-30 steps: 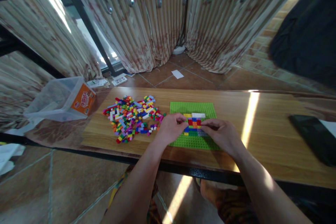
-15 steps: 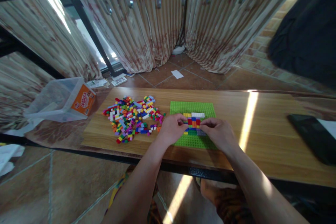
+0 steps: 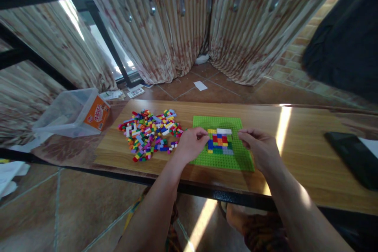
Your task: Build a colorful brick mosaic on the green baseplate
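A green baseplate (image 3: 221, 162) lies on the wooden table, carrying a small block of toy bricks (image 3: 219, 141) in yellow, white, red, blue, orange, green and grey. My left hand (image 3: 191, 143) is over the plate's left edge, thumb and forefinger closed together beside the blue and yellow bricks. Whether anything is between those fingertips is too small to see. Over the plate's right side, apart from the built bricks, is my right hand (image 3: 259, 145). Its thumb and forefinger are pinched, and what they hold, if anything, cannot be made out.
To the left on the table (image 3: 298, 157) spreads a pile of loose colourful bricks (image 3: 150, 134). A clear plastic bin (image 3: 67, 112) with an orange label stands beyond the table's left end. A dark flat object (image 3: 350, 157) lies at the right.
My right hand has drawn away to the right from the built bricks, uncovering their right side. My left hand has shifted slightly left. The baseplate appears turned a little.
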Demonstrator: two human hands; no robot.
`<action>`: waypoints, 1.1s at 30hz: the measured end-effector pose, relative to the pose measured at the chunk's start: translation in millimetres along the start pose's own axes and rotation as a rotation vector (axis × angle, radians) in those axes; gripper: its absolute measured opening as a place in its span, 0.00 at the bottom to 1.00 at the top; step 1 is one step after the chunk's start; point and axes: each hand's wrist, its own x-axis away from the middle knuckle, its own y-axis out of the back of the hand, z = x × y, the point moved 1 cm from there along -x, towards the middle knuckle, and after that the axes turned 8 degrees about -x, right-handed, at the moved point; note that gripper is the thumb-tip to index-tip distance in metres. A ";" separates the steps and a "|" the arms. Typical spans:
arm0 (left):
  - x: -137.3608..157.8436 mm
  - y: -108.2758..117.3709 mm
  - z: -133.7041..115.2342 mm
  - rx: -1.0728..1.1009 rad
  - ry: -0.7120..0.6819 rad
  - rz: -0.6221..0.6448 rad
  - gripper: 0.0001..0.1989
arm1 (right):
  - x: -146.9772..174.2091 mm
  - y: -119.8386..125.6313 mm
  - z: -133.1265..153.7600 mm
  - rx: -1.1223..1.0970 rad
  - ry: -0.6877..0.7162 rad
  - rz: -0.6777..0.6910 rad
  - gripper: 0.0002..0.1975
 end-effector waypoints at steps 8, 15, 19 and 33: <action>-4.4 40.6 26.7 0.005 0.096 -0.144 0.08 | 4.2 -12.3 5.2 -0.068 0.018 -0.052 0.10; 11.1 95.2 51.2 -0.293 0.232 -0.316 0.07 | 4.5 -13.9 3.4 -0.043 -0.005 -0.052 0.10; 19.0 107.3 63.8 -0.401 0.282 -0.325 0.10 | 5.4 -15.6 2.0 0.007 0.025 -0.050 0.10; 30.2 72.5 36.0 -0.504 -0.147 0.153 0.09 | 8.7 -27.0 3.5 0.027 0.022 -0.017 0.12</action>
